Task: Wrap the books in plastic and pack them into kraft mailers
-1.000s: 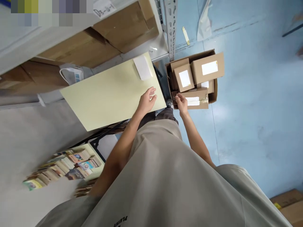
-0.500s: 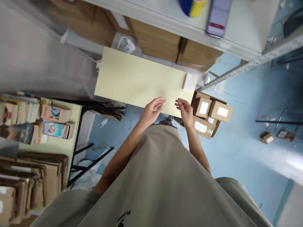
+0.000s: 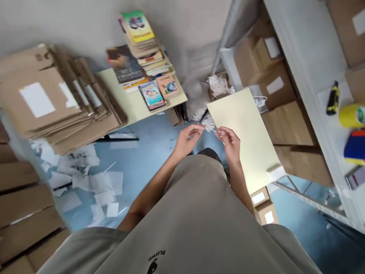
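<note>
In front of my body, my left hand [image 3: 188, 141] hovers with its fingers stretched forward and the thumb near them. I see nothing in it. A short gap away is my right hand [image 3: 229, 143], its fingers loosely bent and apart, also without a visible object. Under and beside the right hand lies the edge of a pale yellow table [image 3: 242, 125]. A small white box [image 3: 276, 173] sits at that table's near right corner. Neither hand clearly touches anything.
To the left, another pale table [image 3: 131, 114] bears stacked books [image 3: 148, 49] and flattened cardboard boxes [image 3: 54, 95]. Paper scraps [image 3: 105, 190] litter the blue floor. At right, a shelf [image 3: 308, 49] holds a yellow-and-black cutter [image 3: 333, 98], a tape roll [image 3: 352, 116] and a phone [image 3: 356, 177].
My view and body have turned left, so the book table now lies ahead and the bare-topped table has swung to the right. Both hands stay raised and apart in front of me.
</note>
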Action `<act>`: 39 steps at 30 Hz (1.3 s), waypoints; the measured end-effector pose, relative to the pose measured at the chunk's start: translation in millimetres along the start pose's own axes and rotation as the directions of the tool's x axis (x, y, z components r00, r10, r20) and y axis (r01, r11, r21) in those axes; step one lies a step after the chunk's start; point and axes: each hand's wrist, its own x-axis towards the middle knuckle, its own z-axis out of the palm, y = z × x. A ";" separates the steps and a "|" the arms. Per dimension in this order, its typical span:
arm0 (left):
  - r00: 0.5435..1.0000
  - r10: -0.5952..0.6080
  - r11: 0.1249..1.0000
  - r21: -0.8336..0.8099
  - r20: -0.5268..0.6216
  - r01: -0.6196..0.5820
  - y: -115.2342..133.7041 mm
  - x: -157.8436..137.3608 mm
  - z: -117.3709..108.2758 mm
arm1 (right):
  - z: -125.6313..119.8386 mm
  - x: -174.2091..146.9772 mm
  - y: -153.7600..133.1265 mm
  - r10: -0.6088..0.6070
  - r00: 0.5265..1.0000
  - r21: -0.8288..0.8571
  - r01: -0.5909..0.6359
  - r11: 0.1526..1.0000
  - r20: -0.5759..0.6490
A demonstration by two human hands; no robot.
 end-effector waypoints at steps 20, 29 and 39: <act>0.806 -0.052 0.998 -0.049 -0.590 0.029 58.9 96.2 -193.0 | 256.9 212.1 -47.2 -0.008 0.881 -0.052 0.037 0.998 0.473; 0.800 -0.075 0.997 -0.038 -0.595 0.065 50.8 195.6 -235.7 | 330.4 354.7 -38.4 -0.207 0.918 -0.164 0.273 0.948 0.337; 0.791 -0.127 0.992 -0.057 -0.599 0.116 37.9 245.0 -247.8 | 380.6 428.6 -1.9 -0.057 0.971 -0.340 0.135 0.931 0.232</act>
